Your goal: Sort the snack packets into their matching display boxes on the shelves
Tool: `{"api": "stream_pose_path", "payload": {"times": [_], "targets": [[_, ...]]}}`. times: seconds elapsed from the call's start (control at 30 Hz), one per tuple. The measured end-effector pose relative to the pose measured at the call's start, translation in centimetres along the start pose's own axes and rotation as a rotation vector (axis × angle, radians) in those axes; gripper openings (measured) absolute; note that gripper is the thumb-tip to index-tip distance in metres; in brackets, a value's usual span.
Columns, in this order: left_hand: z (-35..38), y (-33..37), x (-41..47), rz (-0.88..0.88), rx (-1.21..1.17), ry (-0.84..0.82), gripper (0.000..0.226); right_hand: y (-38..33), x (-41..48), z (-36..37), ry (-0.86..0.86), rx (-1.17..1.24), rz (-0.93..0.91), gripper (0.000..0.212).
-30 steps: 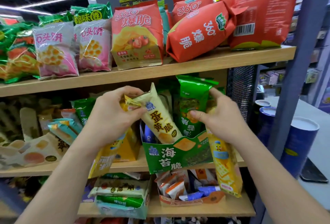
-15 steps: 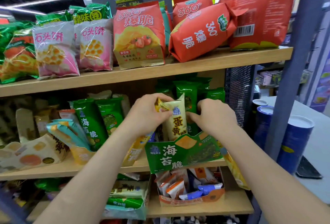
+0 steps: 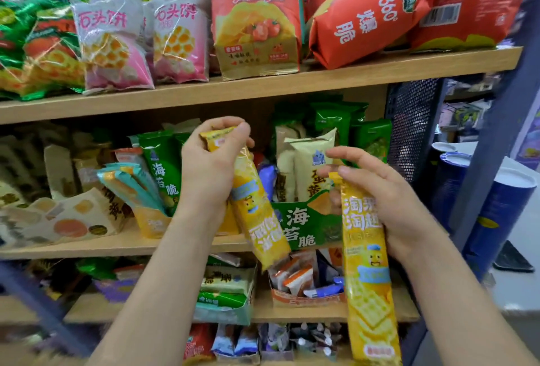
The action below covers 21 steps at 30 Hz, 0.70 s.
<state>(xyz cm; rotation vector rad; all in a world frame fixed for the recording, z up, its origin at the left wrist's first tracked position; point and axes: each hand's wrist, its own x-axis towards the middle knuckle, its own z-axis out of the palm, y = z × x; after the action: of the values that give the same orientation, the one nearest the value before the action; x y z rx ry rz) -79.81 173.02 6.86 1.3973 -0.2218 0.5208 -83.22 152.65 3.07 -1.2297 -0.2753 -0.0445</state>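
Note:
My left hand [image 3: 210, 167] grips the top of a long yellow cracker packet [image 3: 257, 208], which hangs down in front of the middle shelf. My right hand [image 3: 380, 199] holds a second long yellow packet [image 3: 365, 272] by its upper part, hanging upright below the hand. Behind both stands the green seaweed-crisp display box [image 3: 304, 225] on the middle shelf. A cream egg-yolk packet [image 3: 312, 167] now stands in that box among green packets [image 3: 333, 123]. A yellow display box [image 3: 152, 222] with teal packets sits left of my left arm.
The top shelf [image 3: 263, 85] carries pink, green and red snack bags. A cream display box [image 3: 67, 219] sits at the left of the middle shelf. Small boxes of mixed packets [image 3: 304, 284] fill the lower shelf. Blue cylinders [image 3: 502, 208] stand to the right beyond the mesh panel.
The cream packet went from my left hand into the green box and was let go. Both hands pulled back, and each now holds up a yellow packet.

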Motion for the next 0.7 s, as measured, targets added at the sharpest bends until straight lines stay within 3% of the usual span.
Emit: {"api": "stream_pose_path", "payload": {"times": [0.1, 0.23, 0.43, 0.57, 0.7], "targets": [[-1.6, 0.4, -1.5, -0.141, -0.096, -0.033, 0.005, 1.4, 0.1, 2.0, -0.011, 0.157, 0.008, 0.045], [-4.6, 0.3, -4.3, -0.203, 0.082, -0.238, 0.012, 1.8, -0.1, 4.5, 0.036, 0.172, -0.094, 0.046], [-8.1, -0.8, -9.1, -0.35, 0.292, -0.524, 0.049, 3.2, -1.0, 9.3, 0.082, 0.122, -0.233, 0.066], [-10.5, -1.8, -10.5, -0.46, 0.161, -0.446, 0.047, 5.7, -1.9, 12.5, 0.153, 0.115, -0.18, 0.068], [-11.8, -2.0, -11.6, -0.422, 0.203, -0.267, 0.045, 8.0, -2.8, 13.5, 0.082, -0.157, -0.14, 0.068]]}}
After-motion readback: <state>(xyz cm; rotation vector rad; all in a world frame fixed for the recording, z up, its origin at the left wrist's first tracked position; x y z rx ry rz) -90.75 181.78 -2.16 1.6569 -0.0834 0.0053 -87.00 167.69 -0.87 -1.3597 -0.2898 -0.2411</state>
